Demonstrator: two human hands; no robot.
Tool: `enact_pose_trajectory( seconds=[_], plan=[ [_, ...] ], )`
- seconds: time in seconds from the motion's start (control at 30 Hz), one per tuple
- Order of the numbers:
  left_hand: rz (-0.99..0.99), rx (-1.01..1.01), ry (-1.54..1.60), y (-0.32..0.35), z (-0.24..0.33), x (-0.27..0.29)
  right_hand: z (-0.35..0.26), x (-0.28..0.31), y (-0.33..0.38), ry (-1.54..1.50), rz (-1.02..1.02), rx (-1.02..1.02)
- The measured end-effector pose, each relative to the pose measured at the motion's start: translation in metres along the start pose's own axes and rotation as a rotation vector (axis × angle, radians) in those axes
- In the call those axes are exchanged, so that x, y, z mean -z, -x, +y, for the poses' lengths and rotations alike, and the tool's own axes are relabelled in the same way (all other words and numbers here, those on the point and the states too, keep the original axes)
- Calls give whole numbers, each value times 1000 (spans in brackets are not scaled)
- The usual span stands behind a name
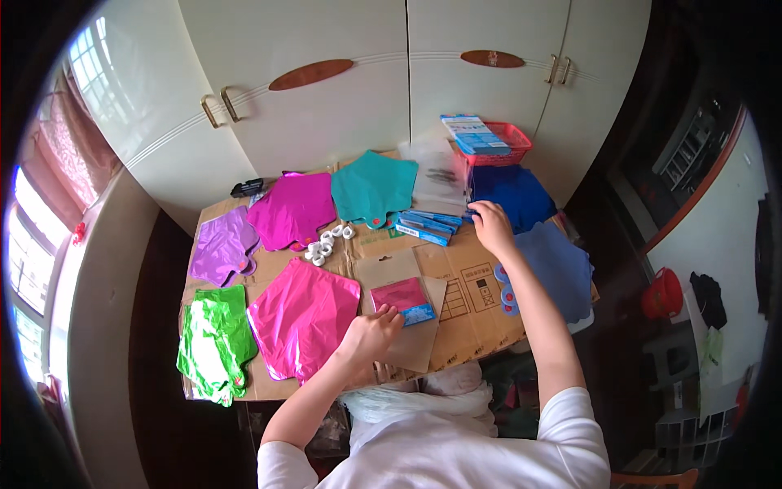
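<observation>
A folded pink foil sheet with a blue label band lies on a clear plastic bag in front of me. My left hand rests at its near left edge, fingers bent together against it. Farther right, my right hand pinches at the right end of a loose pile of blue printed card strips; a bit of blue shows at the fingertips. A stack of clear bags lies just beyond the strips.
Flat foil pieces surround the work: pink, green, lilac, magenta, teal, dark blue and pale blue. Several white rings lie left of centre. A red basket stands by the cabinet.
</observation>
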State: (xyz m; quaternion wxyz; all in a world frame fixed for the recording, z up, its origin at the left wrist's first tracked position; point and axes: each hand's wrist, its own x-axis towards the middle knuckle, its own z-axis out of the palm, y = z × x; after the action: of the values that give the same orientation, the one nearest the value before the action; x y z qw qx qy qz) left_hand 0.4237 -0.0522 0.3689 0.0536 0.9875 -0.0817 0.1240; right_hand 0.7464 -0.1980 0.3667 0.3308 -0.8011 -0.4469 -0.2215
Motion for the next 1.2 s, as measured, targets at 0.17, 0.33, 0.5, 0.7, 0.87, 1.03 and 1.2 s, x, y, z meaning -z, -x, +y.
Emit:
enact_pose_trajectory(
  seconds=[0.17,0.33,0.5,0.7,0.87,1.03,1.2],
  plan=[
    [32,-2,-165,4,6,-15,11,-6,-12,186,-258,-39],
    [26,6,-150,4,8,-14,18,-18,-13,253,-196,83],
    [33,8,-147,5,8,-15,23,-19,-15,304,-147,143],
    [39,16,-134,7,5,-17,10,-12,-20,243,-141,150],
    [75,1,-170,4,4,-22,17,-18,-19,308,-156,161],
    [86,12,-189,1,7,-19,8,-3,-19,135,30,98],
    [117,77,-189,5,8,-12,-64,53,27,-216,65,-75]
  ],
)
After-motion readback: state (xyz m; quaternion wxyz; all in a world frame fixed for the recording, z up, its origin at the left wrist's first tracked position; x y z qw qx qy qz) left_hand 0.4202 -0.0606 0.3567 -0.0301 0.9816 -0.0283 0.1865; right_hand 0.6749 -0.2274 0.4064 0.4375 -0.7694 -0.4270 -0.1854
